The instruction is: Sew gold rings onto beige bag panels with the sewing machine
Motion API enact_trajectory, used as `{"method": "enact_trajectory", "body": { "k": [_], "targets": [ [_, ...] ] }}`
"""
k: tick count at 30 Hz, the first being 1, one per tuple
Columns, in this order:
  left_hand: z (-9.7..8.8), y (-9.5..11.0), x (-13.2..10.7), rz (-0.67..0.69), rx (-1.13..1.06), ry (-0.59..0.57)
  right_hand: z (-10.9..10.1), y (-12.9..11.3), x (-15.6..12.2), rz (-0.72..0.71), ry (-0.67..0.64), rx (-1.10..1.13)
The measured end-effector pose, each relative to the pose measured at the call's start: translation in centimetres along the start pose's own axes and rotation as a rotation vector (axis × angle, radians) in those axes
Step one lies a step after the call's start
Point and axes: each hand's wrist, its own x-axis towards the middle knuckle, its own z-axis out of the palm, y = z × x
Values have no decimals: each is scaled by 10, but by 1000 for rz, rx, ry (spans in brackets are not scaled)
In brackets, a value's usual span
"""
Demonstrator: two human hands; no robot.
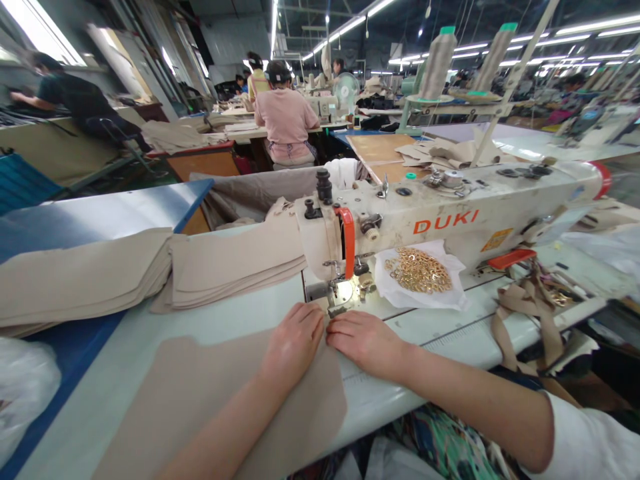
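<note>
The beige panel lies on the pale worktable, its far end near the needle area of the sewing machine. Left hand and right hand have fingers bent together there; whether they pinch cloth cannot be told. Advisable: edge flat, fingertips clear. Needle tip indistinct; left forearm and frame edge obscure the panel's near part.
</note>
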Motion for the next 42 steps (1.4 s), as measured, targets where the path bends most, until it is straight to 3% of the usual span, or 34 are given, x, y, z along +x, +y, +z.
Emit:
{"method": "enact_trajectory", "body": {
  "k": [9,19,30,42],
  "targets": [
    [-1,-1,-1,-4,-23,-29,-3,0,5,33,23,-111],
    [-3,-1,-3,-7,-75,3,-5,4,11,-6,-50,-160],
    [17,-9,23,26,-45,47,-8,30,8,61,-61,-187],
    [21,-17,34,13,-58,88,-8,38,10,108,-3,-169]
  ]
}}
